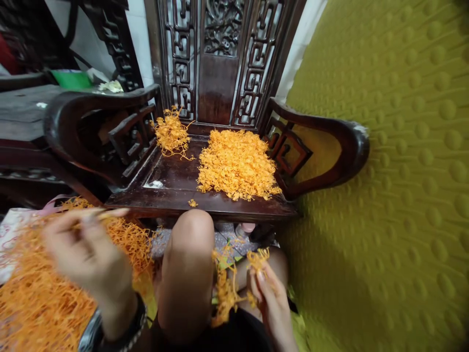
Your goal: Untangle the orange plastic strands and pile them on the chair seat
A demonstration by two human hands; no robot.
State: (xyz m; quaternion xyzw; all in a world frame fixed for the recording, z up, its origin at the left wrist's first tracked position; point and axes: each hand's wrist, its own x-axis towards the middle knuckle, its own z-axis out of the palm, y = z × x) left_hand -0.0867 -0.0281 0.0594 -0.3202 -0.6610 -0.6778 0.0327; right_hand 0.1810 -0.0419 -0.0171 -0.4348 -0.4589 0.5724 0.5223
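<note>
My left hand (pixel 90 254), smeared by motion and with a watch and a bead bracelet at the wrist, is raised over a big heap of loose orange strands (pixel 40 303) at the lower left. Its fingers are pinched together, and what they hold, if anything, is too blurred to name. At the lower right my right hand (pixel 269 288) is closed on an orange strand piece (pixel 258 256); more tangled strands hang beside it over my lap. On the dark wooden chair seat (pixel 176 173) lie a thick block of orange pieces (pixel 238 164) and a looser pile (pixel 171 132).
Curved armrests (pixel 357 146) flank the seat. A green bowl (pixel 71 78) stands on a dark side table (pixel 22 112) at the upper left. A yellow-green bumpy surface (pixel 395 195) rises along the right. My knee (pixel 194 230) is just before the seat edge.
</note>
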